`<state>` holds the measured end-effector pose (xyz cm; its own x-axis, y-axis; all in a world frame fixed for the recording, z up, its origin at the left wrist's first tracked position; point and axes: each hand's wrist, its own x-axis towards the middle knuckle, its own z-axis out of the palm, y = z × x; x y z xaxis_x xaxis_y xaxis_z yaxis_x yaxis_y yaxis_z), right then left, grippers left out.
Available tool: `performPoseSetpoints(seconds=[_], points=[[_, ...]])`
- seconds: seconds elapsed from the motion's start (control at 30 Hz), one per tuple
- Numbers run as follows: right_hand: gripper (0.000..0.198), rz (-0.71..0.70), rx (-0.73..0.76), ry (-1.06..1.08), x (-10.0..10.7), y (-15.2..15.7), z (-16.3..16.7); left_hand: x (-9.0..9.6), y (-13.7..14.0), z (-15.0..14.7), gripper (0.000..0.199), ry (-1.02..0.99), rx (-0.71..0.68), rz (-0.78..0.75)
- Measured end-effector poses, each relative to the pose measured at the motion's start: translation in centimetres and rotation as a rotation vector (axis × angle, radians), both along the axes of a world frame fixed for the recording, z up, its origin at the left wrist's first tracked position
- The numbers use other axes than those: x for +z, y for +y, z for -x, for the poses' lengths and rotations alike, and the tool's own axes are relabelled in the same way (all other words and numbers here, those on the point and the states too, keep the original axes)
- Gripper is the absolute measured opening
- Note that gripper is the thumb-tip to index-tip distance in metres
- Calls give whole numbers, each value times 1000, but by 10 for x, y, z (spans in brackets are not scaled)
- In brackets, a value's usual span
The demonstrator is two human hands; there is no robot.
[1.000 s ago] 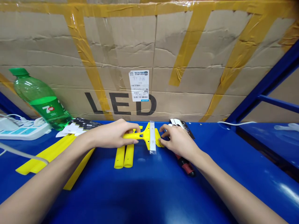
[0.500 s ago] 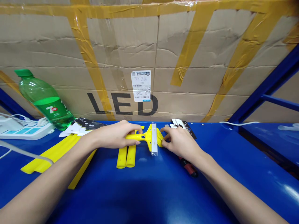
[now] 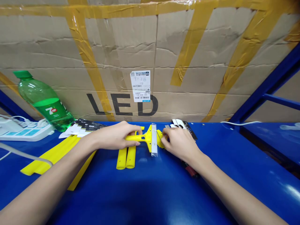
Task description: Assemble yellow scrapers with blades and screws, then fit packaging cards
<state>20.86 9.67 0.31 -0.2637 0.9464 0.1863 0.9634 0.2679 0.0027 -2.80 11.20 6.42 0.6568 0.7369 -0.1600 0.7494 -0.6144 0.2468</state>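
Observation:
My left hand (image 3: 122, 135) is closed around the yellow handle of a scraper (image 3: 148, 137), which points right, with a clear-wrapped pale blade strip (image 3: 154, 140) across its head. My right hand (image 3: 178, 140) has its thumb and fingers pinched together just right of the blade, over some yellow plastic pieces (image 3: 160, 139). What the fingertips hold is too small and hidden to make out. Two yellow tubes (image 3: 126, 158) lie beneath the scraper handle. A tool with a red and black handle (image 3: 191, 170) lies partly hidden under my right wrist.
Long yellow strips (image 3: 53, 154) and black-and-white cards (image 3: 84, 126) lie at left, near a leaning green bottle (image 3: 50, 106) and a white power strip (image 3: 28, 132). More printed cards (image 3: 185, 126) sit behind my right hand. A big cardboard box (image 3: 131, 56) stands behind the blue tabletop (image 3: 150, 197).
My right hand has turned and its fingers have curled in more over the yellow pieces. My left hand keeps its hold on the scraper, nearly unmoved.

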Motion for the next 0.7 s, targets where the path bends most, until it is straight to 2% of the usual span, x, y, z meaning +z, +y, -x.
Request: performPoseSetpoints(seconds=[0.1,0.37,0.53,0.7], points=[[18,13,-9,22,-3,1,-1,0,0,0,37,7,2,-5],[30,71,-76,113,-7,3,1,-1,-1,1,40,18,-5,-24],[26,72,-68,151,-7,2,3,0,-1,1,37,-7,-9,-20],[30,61,-67,271,-14,5,1,0,-1,1,37,-2,-14,-17]])
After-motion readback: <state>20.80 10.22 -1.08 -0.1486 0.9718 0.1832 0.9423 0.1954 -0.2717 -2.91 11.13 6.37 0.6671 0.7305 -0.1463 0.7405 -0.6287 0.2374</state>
